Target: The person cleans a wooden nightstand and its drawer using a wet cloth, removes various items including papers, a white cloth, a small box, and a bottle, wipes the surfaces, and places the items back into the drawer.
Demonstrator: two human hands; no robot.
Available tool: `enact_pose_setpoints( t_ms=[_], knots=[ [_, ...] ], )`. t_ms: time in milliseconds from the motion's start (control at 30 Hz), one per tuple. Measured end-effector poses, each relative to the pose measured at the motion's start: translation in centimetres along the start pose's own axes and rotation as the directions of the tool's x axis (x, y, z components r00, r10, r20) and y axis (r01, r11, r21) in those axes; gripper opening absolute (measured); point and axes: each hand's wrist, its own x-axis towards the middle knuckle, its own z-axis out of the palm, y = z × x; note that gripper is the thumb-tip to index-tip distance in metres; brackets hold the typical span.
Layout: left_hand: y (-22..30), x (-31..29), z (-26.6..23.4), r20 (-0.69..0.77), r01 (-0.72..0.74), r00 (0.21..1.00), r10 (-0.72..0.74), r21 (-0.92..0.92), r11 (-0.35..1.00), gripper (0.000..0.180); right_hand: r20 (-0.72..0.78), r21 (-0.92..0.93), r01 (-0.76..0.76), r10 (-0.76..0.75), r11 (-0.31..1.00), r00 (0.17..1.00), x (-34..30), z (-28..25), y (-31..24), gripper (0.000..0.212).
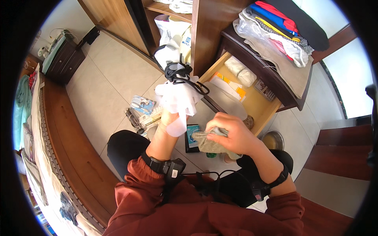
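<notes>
My left hand [169,118] is raised in front of me, holding up a bundle of white, partly see-through pieces [181,96] with a looped black cord [179,72] at its top. The bundle covers most of that hand's fingers. My right hand [233,131] is closed on a grey-green cloth [210,143], pinched at its upper edge and hanging down. Cloth and bundle are apart. Below them on the floor lies a blue-and-black box [192,137], partly hidden by the cloth.
An open drawer [258,114] with papers and a white wrapped pack [240,71] juts out at right. Folded clothes [275,27] lie on the cabinet above. A metal bowl [273,140] sits by my right knee. A blue-white packet [142,105] and a black cable [134,121] lie at left.
</notes>
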Motion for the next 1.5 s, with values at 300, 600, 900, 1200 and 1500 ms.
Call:
enact_pose_setpoints(
  t_ms=[300, 600, 900, 1200, 1500],
  knots=[
    [-1.7, -3.7, 5.2, -0.477, 0.281, 0.865, -0.154, 0.207, 0.937, 0.032, -0.081, 0.111, 0.017, -0.007, 0.994, 0.997, -0.5, -2.4, -1.2, 0.017],
    [-9.8, 2.2, 2.6, -0.236, 0.714, 0.683, -0.691, 0.016, 0.7, 0.03, -0.738, 0.672, 0.535, 0.397, 0.513, 0.546, -7.7, -14.1, 0.8, 0.026],
    [-25.7, 13.0, 2.2, -0.697, 0.651, 0.603, -0.388, 0.15, 0.744, 0.024, -0.684, 0.725, 0.34, 0.569, 0.599, 0.456, -10.6, -13.3, 0.9, 0.029],
    [-29.5, 18.3, 0.6, -0.538, 0.474, 0.829, -0.151, 0.535, 0.699, 0.017, -0.678, 0.735, 0.265, 0.683, 0.624, 0.271, -11.0, -14.2, -0.6, 0.033],
    [-28.7, 18.8, -2.3, -0.65, 0.822, 0.568, -0.504, 0.417, 0.389, 0.012, -0.662, 0.749, 0.289, 0.701, 0.597, 0.266, -10.6, -13.6, -0.2, 0.033]
  ],
)
